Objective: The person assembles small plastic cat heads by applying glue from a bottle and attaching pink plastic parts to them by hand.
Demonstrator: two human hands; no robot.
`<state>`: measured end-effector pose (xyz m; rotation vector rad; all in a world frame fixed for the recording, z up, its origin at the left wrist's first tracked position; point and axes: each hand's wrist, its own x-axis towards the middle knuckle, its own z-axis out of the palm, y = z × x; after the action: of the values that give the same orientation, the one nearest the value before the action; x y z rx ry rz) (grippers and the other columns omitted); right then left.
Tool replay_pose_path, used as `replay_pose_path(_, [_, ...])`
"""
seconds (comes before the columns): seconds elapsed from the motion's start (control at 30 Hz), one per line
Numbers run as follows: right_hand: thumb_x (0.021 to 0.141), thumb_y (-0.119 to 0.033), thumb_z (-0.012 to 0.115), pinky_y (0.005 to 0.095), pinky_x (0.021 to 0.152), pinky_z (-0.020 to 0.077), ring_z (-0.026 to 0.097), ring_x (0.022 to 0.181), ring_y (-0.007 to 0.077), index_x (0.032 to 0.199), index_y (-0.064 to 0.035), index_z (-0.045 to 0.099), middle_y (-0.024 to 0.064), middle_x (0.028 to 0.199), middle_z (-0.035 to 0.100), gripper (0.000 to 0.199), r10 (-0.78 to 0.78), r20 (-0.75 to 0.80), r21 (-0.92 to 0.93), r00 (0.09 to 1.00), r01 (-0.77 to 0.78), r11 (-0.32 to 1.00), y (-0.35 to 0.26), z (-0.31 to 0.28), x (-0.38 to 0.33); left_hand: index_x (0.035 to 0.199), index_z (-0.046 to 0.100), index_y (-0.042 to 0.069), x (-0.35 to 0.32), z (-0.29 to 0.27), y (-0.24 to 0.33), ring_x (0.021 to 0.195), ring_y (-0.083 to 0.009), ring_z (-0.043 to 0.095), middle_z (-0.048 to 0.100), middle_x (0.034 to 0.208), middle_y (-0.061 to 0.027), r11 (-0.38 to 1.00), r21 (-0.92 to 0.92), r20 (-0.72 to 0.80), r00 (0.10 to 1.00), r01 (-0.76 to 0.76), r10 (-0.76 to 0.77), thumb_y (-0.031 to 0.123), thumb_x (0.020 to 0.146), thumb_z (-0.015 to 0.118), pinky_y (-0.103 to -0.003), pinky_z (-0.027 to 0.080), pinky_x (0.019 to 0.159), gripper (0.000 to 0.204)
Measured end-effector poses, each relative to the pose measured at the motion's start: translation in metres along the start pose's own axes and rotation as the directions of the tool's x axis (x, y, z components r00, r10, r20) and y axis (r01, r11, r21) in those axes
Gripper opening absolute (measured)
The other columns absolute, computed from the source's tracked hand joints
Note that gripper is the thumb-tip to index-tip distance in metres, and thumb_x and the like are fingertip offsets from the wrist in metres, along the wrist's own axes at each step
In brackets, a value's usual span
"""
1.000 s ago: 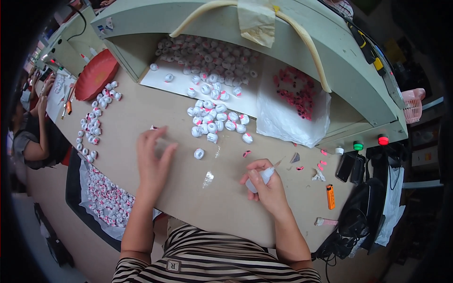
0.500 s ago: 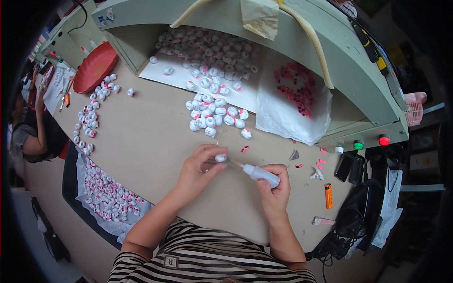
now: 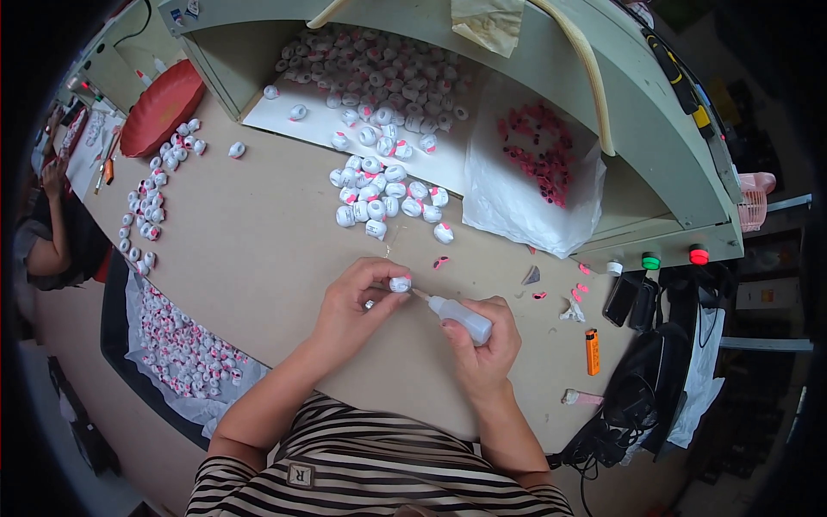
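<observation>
Between thumb and forefinger, my left hand point(image 3: 351, 302) pinches a small white ball-like piece point(image 3: 400, 283) with a pink mark. A second white piece point(image 3: 369, 304) shows under the curled fingers of that hand. My right hand point(image 3: 488, 345) grips a translucent squeeze bottle point(image 3: 462, 319) with a thin nozzle. The bottle is tilted, its tip close to the pinched piece; whether they touch I cannot tell. Beyond my hands lies a cluster of similar white pieces point(image 3: 376, 191). A single small pink piece point(image 3: 440, 262) rests on the table nearby.
A bench hood holds a big pile of white pieces point(image 3: 379, 73) and pink bits point(image 3: 543, 155) on a white plastic sheet point(image 3: 517, 220). At left are a red bowl point(image 3: 164, 108) and a lined bin of pieces point(image 3: 189, 345). An orange lighter point(image 3: 593, 351) lies at right.
My right hand has brought the bottle slightly left, its nozzle nearer the held piece. My left hand keeps its pinch. The whole view has shifted a little.
</observation>
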<state>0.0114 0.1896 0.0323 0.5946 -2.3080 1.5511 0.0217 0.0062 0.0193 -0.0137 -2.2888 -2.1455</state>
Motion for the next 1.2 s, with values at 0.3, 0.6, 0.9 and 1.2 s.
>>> replay_pose_path(0.3, [0.069,-0.016,0.078,0.0279,0.054,0.0437,0.054,0.063,0.0195,0.091,-0.0026,0.056,0.0093,0.074,0.056,0.034,-0.015,0.003,-0.011,1.000,0.015,1.000,-0.0005,0.0028,0.0016,0.108,0.054,-0.001,-0.0003,-0.0001,-0.0022,0.098,-0.0155,0.054,0.048,0.110,-0.0080,0.999,0.035,0.021,1.000,-0.017,0.016,-0.007,0.080,0.059,-0.027,0.053,0.080,0.029])
replay_pose_path(0.6, [0.069,-0.015,0.077,0.0276,0.052,0.0427,0.053,0.061,0.0195,0.089,-0.0024,0.057,0.0092,0.074,0.056,0.031,0.011,0.003,-0.007,1.000,-0.011,1.000,-0.0018,-0.0034,0.0035,0.107,0.056,0.000,0.0006,0.0024,-0.0027,0.093,-0.0148,0.057,0.050,0.108,-0.0081,1.000,0.003,-0.009,1.000,-0.028,0.028,-0.007,0.080,0.059,-0.025,0.052,0.076,0.029])
replay_pose_path(0.9, [0.070,-0.015,0.077,0.0271,0.052,0.0426,0.053,0.061,0.0188,0.090,-0.0021,0.056,0.0096,0.073,0.056,0.032,-0.010,-0.025,0.029,1.000,0.010,1.000,-0.0011,-0.0027,0.0041,0.112,0.052,-0.001,-0.0016,0.0003,-0.0043,0.095,-0.0138,0.060,0.059,0.106,-0.0085,0.989,-0.126,0.003,0.997,0.074,-0.074,-0.005,0.083,0.055,-0.024,0.050,0.080,0.029])
replay_pose_path(1.2, [0.070,-0.015,0.077,0.0273,0.052,0.0428,0.054,0.061,0.0189,0.090,-0.0023,0.056,0.0096,0.073,0.056,0.031,-0.024,-0.019,0.010,1.000,0.024,1.000,0.0010,0.0002,0.0025,0.114,0.050,-0.002,-0.0031,-0.0014,-0.0018,0.097,-0.0146,0.059,0.059,0.109,-0.0101,0.987,-0.110,0.042,0.993,0.118,-0.114,-0.005,0.084,0.054,-0.024,0.048,0.082,0.031])
